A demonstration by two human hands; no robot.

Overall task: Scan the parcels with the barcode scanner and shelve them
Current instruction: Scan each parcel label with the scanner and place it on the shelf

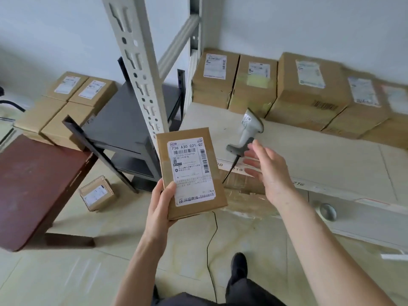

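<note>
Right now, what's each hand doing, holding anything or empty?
Left hand: grips the flat parcel by its lower edge.
Right hand: open, empty, fingers spread near the barcode scanner.

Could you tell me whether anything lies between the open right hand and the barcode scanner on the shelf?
Nothing visible does. The right hand is open just in front of the barcode scanner, which lies on the shelf with its handle toward the fingers. The left hand holds the parcel off to the side.

Bare forearms, no sleeves; dark trousers (249, 294); black shoe (239, 265).
</note>
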